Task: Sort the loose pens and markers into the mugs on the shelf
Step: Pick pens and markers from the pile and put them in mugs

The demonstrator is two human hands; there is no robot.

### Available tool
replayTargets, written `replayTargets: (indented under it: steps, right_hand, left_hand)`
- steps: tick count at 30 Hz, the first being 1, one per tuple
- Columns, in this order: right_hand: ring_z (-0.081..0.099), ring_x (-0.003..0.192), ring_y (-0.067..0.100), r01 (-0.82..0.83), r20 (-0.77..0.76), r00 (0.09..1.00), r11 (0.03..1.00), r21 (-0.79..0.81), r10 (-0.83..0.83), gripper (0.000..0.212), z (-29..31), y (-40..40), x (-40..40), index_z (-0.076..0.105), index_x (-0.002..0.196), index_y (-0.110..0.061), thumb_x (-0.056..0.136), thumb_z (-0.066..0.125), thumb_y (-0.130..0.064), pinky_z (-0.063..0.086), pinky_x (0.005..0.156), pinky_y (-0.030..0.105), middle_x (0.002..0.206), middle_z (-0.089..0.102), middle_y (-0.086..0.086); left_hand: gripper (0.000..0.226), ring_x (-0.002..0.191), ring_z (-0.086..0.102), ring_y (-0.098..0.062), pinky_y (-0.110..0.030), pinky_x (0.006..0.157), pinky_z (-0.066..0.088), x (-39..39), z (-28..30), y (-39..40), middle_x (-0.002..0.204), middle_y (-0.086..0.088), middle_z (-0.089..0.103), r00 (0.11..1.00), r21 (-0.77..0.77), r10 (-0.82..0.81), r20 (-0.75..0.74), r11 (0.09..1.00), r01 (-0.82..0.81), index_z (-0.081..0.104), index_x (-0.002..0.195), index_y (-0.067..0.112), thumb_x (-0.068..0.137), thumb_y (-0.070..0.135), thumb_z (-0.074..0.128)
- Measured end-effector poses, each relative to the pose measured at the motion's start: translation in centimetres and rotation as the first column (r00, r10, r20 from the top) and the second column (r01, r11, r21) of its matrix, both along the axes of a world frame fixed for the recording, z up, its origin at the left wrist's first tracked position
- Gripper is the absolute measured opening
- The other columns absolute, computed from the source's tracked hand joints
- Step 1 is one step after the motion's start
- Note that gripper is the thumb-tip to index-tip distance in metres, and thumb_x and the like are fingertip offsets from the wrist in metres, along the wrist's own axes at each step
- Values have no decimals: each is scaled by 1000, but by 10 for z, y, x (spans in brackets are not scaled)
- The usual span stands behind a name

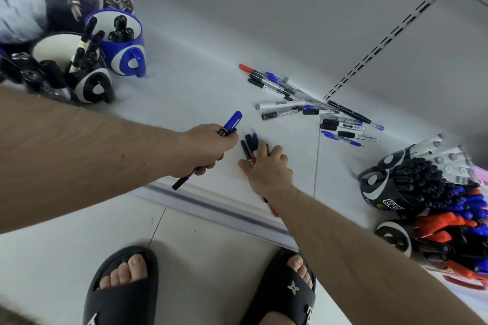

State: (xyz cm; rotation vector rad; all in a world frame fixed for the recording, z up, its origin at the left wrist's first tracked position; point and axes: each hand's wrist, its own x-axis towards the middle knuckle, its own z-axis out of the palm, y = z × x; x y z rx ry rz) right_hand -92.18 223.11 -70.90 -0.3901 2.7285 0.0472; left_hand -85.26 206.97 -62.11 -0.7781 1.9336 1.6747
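Left hand (211,146) grips blue marker (232,121); right hand (266,166) curls around several markers (249,145) on shelf (184,92), loose pile (317,108) at 2 o'clock.

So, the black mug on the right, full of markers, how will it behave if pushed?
The black mug already leans, crammed with markers overhanging its rim; probably top-heavy, it may tip and spill. It likely feels heavy, sliding stiffly on the shelf.

— What is the person wearing?
— Nothing on either forearm (87,145), both bare to the frame's edge. Black open-toed slide sandals: the right sandal (285,295) carries a small pale flower-shaped emblem, the left sandal (121,290) a white mark near its bottom edge.
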Motion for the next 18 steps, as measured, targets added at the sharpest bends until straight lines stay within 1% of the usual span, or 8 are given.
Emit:
replayTargets:
  steps: [2, 6, 9, 11, 12, 14, 16, 18]
  right_hand:
    - [44, 115, 32, -61, -3, 998, 998, -31, 61, 64, -1, 7, 4, 17, 148, -21, 99, 38, -56, 46, 85, 46, 128, 35, 12]
    - [51, 110, 35, -150, 14, 988, 988, -18, 151, 69, 3, 18, 4, -1, 156, -17, 104, 37, -42, 45, 86, 43, 130, 41, 19]
    - [50, 116, 34, -63, 147, 986, 990, -125, 81, 88, 11, 24, -1, -7, 156, -20, 97, 54, -44, 43, 88, 38, 133, 42, 16]
    - [48, 118, 30, 18, 249, 968, 987, -159, 23, 98, 15, 26, -3, 6, 154, -20, 85, 69, -49, 45, 92, 37, 133, 41, 12]
    - [49, 115, 28, 25, 268, 963, 989, -147, 16, 92, 16, 27, -3, 19, 150, -16, 82, 73, -48, 47, 92, 37, 130, 43, 11]
    - [53, 101, 25, 48, 271, 963, 987, -153, -5, 69, 18, 27, -3, 35, 135, -11, 84, 72, -40, 47, 80, 34, 119, 47, 10]
    - [52, 89, 23, 66, 246, 969, 981, -185, -19, 47, 20, 28, -2, 39, 127, -8, 91, 63, -28, 42, 71, 31, 112, 51, 10]
    - [51, 84, 21, 61, 217, 976, 977, -203, -16, 35, 18, 30, 3, 42, 126, -7, 94, 54, -15, 39, 68, 29, 111, 55, 12]
  left_hand:
    - [27, 54, 36, -16, -24, 48, 29, 1, 0, -2, 73, -2, 44, 1000, 0, 5, 1, 1000, -5, 56, 101, 16, 98, 42, 50]
    - [31, 55, 37, -16, -24, 48, 30, 2, 1, -2, 76, -2, 45, 1000, 3, -4, 7, 1000, 4, 57, 107, 14, 98, 43, 49]
    - [32, 56, 38, -16, -24, 48, 31, 3, 2, -1, 78, -3, 46, 1000, 8, -3, 15, 1000, 3, 57, 110, 15, 99, 44, 48]
    - [34, 56, 38, -16, -25, 48, 31, 2, 2, -2, 78, -3, 46, 1000, 9, 4, 16, 1000, -4, 57, 111, 14, 99, 44, 47]
    - [35, 56, 38, -16, -25, 48, 31, 2, 2, -2, 78, -3, 45, 1000, 11, 7, 14, 1000, -7, 57, 112, 13, 99, 44, 47]
    - [36, 56, 38, -16, -24, 48, 31, 1, 2, -2, 77, -3, 45, 1000, 8, 14, 6, 1000, -14, 57, 113, 12, 99, 44, 47]
    - [37, 56, 38, -16, -24, 48, 31, 1, 4, -1, 77, -3, 45, 1000, 1, 13, 9, 1000, -13, 57, 114, 11, 99, 43, 47]
    - [37, 56, 38, -16, -24, 49, 30, 1, 6, -1, 77, -2, 45, 1000, 4, 11, 11, 1000, -11, 57, 115, 11, 100, 43, 47]
